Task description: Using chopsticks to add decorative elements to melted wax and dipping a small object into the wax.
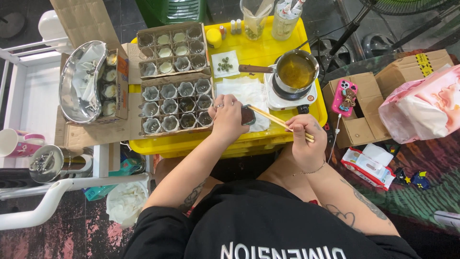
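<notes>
1. We grip a pair of pale wooden chopsticks (278, 121) in our right hand (306, 139), fingers clenched around them, tips at a small dark glass cup (247, 115).
2. Our left hand (227, 117) pinches that cup over the yellow plastic tray (268, 52).
3. Beyond, a small steel saucepan of amber liquid (296, 71) sits on a white hotplate (287, 96).
4. Left, 2 cardboard divider boxes (176, 100) hold small cups.
</notes>
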